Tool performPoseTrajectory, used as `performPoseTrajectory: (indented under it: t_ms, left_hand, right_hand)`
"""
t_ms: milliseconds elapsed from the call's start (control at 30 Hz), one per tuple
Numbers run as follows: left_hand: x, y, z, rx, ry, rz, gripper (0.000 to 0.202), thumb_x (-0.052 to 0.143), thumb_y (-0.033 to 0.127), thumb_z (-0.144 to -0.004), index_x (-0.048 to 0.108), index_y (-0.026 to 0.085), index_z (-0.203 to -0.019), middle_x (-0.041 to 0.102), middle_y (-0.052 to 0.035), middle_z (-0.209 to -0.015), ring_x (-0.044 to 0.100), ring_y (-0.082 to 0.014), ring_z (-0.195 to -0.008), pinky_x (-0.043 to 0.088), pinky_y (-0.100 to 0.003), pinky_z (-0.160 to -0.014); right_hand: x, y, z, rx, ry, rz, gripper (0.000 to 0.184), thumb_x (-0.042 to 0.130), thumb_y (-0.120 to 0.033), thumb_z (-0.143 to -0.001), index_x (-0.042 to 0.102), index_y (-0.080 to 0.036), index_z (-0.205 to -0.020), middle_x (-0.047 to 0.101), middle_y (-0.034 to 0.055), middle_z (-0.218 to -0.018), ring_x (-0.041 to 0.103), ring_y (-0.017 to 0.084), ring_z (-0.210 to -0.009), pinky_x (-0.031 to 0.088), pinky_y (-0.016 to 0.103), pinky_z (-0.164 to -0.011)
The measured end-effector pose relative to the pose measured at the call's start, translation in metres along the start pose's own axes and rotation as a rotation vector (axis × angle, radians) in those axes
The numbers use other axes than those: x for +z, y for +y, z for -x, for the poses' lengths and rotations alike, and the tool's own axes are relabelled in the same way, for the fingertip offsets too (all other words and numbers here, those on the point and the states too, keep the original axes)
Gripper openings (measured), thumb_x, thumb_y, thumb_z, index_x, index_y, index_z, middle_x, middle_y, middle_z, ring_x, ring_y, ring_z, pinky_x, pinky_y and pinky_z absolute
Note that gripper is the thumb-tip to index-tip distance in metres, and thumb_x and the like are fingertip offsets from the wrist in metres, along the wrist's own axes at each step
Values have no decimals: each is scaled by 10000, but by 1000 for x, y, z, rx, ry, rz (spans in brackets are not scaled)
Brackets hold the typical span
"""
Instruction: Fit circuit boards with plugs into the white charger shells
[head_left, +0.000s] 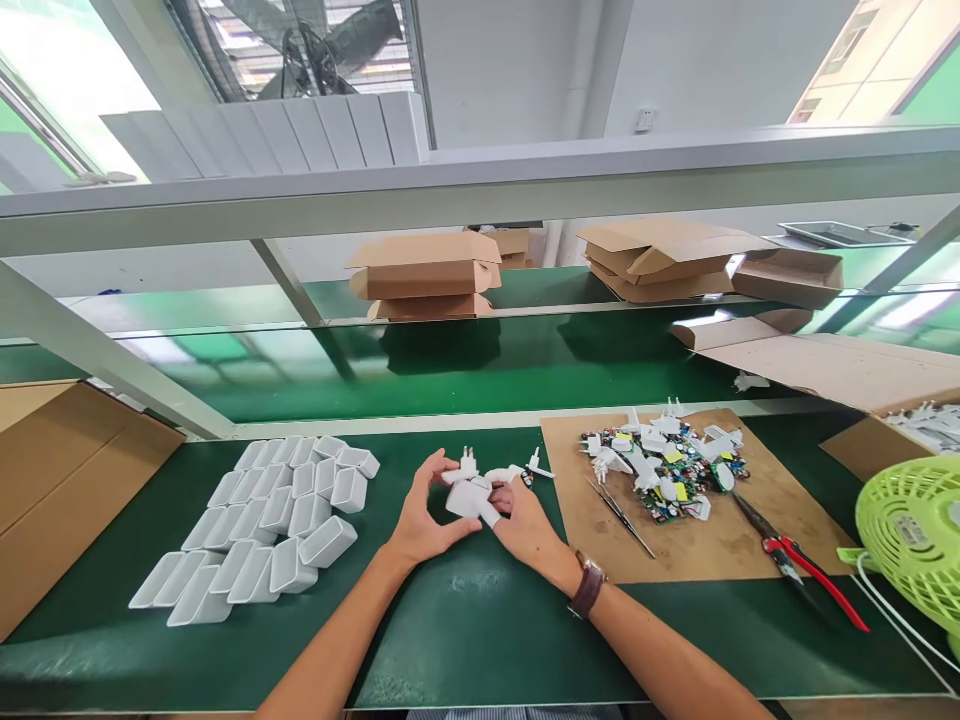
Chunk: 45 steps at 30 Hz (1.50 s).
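My left hand [421,515] curves around a small cluster of white plastic plug parts [466,497] at the middle of the bench, thumb and fingers against its left side. One part there, a plug piece with prongs [468,463], points up by my left fingertips. From the right, my right hand [529,530] grips a white piece of the cluster between thumb and fingers, partly covering it. Just beyond my right fingers lies another pronged white part [537,465] with something dark beside it. Whether the pieces are joined I cannot tell.
White open cases [255,520] stand in rows at left, beside a carton [67,500]. At right, a brown board [600,555] bears circuit boards with plugs [667,460], tweezers [621,515] and red-handled pliers [799,560]. A green fan [911,540] stands at far right.
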<state>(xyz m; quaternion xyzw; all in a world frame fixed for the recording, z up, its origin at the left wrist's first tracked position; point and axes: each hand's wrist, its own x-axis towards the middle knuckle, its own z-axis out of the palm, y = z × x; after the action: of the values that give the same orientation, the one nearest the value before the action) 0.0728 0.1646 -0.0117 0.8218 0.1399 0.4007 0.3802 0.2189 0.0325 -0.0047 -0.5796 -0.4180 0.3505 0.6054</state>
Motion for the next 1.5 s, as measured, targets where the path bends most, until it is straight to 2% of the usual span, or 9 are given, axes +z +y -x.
performPoseTrajectory:
  t_ms: [267, 500, 700, 867, 967, 1100, 1267, 1400, 1500]
  left_hand:
    - [11, 18, -5, 372, 101, -216, 777, 713, 210, -887, 316, 208, -1556, 706, -160, -1236, 701, -266, -1045, 616, -446, -867]
    - [11, 20, -5, 305, 65, -173, 814, 733, 212, -872, 299, 231, -1560, 709, -150, -1255, 676, -272, -1109, 617, -437, -883]
    - [14, 17, -1, 168, 43, -169, 688, 738, 352, -871, 410, 228, -1463, 720, -142, -1243, 701, -287, -1071, 601, -479, -909]
    - [11, 15, -2, 179, 52, -205, 675, 733, 336, -876, 407, 224, -1457, 704, -140, -1243, 691, -287, -1079, 564, -477, -948]
    - [7, 10, -3, 140, 90, -278, 691, 760, 346, -846, 440, 215, -1444, 701, -139, -1211, 664, -320, -1130, 527, -503, -984]
    - [4, -3, -4, -35, 81, -322, 656, 777, 408, -809, 524, 211, -1382, 704, -122, -1137, 658, -312, -1068, 535, -509, -957]
    - [3, -14, -11, -304, 175, -103, 698, 782, 464, -784, 504, 219, -1375, 679, -120, -1234, 687, -242, -963, 570, -479, -937]
    - [10, -19, -29, -337, 117, 0, 675, 789, 471, -768, 517, 202, -1324, 691, -137, -1240, 717, -247, -992, 597, -465, -918]
    - [23, -24, -50, -309, 30, 30, 649, 807, 441, -742, 542, 210, -1288, 716, -127, -1218, 740, -226, -924, 626, -434, -860]
  right_hand:
    - [6, -21, 1, 226, -73, -490, 298, 597, -403, -858, 647, -186, -1055, 760, 101, -973, 760, 284, -933, 580, 499, -891]
    - [5, -23, 3, 315, -72, -671, 297, 676, -360, -810, 669, -185, -1049, 776, 84, -926, 763, 305, -966, 549, 526, -955]
    - [3, -18, 5, 308, -93, -586, 330, 628, -395, -866, 658, -191, -1125, 775, 84, -925, 770, 292, -903, 569, 537, -930]
    - [3, -13, 6, 130, -46, -240, 399, 539, -509, -962, 628, -228, -1230, 756, 92, -1047, 743, 274, -988, 588, 525, -937]
    - [-5, -17, 5, -31, -15, -23, 344, 597, -436, -958, 628, -269, -1257, 714, 89, -1231, 678, 260, -1161, 528, 498, -1065]
    - [-31, -27, -3, -397, 53, 660, 307, 507, -277, -1010, 614, -220, -1292, 649, 143, -1366, 578, 279, -1314, 442, 554, -1138]
    - [-53, -26, -11, -302, -52, 1189, 310, 716, -261, -884, 672, -134, -1163, 648, 226, -1300, 525, 400, -1312, 422, 626, -1092]
    - [-41, -18, -10, -272, -59, 1202, 291, 748, -361, -885, 687, -148, -1074, 696, 186, -1033, 634, 358, -1035, 516, 518, -904]
    - [-30, -18, -8, -272, -77, 1196, 430, 761, -508, -858, 671, -158, -1090, 694, 167, -1031, 642, 324, -949, 523, 464, -843]
